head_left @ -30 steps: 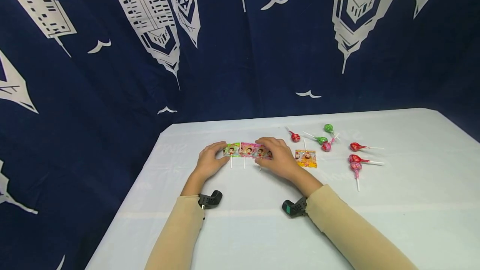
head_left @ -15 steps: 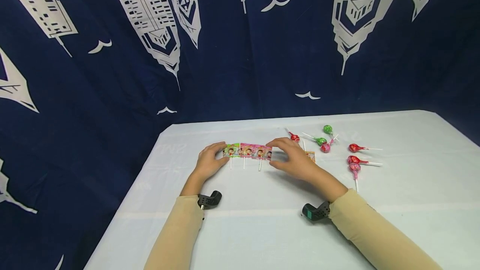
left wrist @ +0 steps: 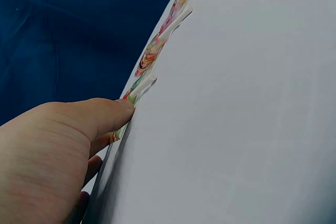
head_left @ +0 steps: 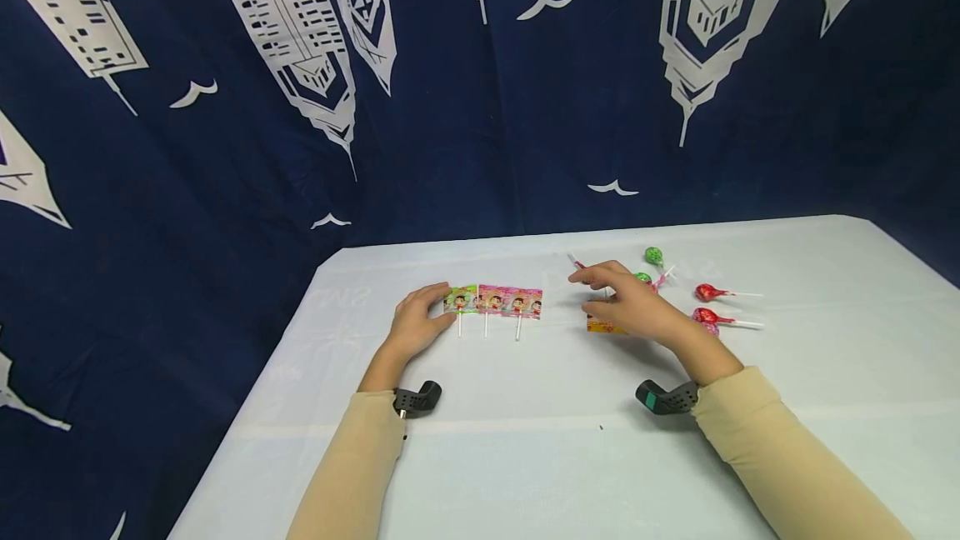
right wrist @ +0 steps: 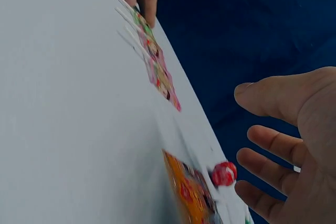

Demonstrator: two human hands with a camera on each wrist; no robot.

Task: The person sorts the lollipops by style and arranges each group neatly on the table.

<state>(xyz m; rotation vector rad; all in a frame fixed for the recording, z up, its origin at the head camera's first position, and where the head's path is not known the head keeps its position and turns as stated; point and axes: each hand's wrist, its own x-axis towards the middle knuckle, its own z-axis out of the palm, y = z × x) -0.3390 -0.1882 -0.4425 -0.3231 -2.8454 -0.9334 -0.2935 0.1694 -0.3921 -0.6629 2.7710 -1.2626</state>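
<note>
Flat-wrapped lollipops lie in a row on the white table: a green one (head_left: 466, 294) at the left, then two pink ones (head_left: 492, 297) (head_left: 528, 302), sticks toward me. My left hand (head_left: 417, 322) holds the green lollipop's left end between thumb and index finger; its thumb tip shows on the wrapper in the left wrist view. My right hand (head_left: 636, 307) hovers with spread, relaxed fingers over an orange flat lollipop (head_left: 598, 326), partly hiding it. Nothing is between its fingers in the right wrist view, where the orange wrapper (right wrist: 189, 190) lies below them.
Round lollipops lie to the right: red ones (head_left: 707, 292) (head_left: 705, 316), a green one (head_left: 654, 256), and others partly behind my right hand. A red ball lollipop (right wrist: 224, 173) shows near the table's far edge. Behind the table (head_left: 525, 440) hangs a dark blue printed cloth (head_left: 465, 148).
My right hand has let go of the right pink lollipop and moved right to above the orange one, uncovering the row's right end. The left hand has stayed at the green lollipop.
</note>
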